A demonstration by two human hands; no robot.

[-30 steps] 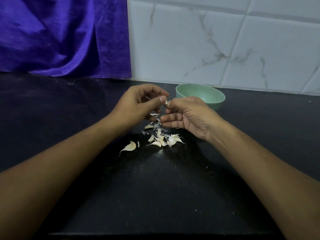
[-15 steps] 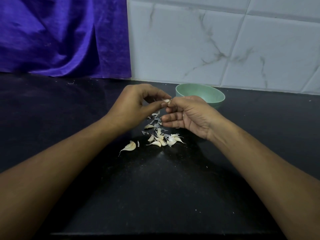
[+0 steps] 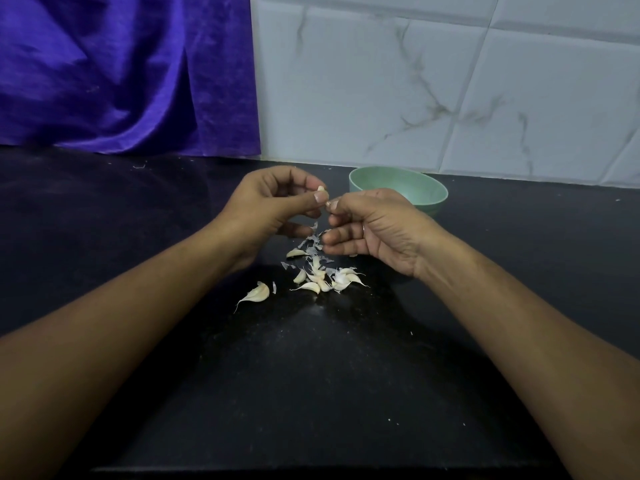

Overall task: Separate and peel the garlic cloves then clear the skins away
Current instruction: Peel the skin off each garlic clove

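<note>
My left hand [image 3: 273, 202] pinches a small garlic clove [image 3: 322, 189] between thumb and forefinger above the black counter. My right hand [image 3: 374, 226] meets it from the right, its thumb and forefinger pinching the clove's skin at the lower tip. Most of the clove is hidden by my fingers. Below the hands lies a heap of several unpeeled cloves [image 3: 325, 278] mixed with thin skin flakes [image 3: 313, 242]. One bigger clove [image 3: 258, 293] lies apart to the left of the heap.
A pale green bowl [image 3: 415, 188] stands just behind my right hand, near the marble-tiled wall [image 3: 450, 91]. A purple cloth [image 3: 121, 74] hangs at the back left. The black counter [image 3: 311, 393] stretches toward me.
Both hands have stayed together over the heap, fingers working at the clove; the left thumb has shifted on it and the clove's pale tip now shows above the left thumb.
</note>
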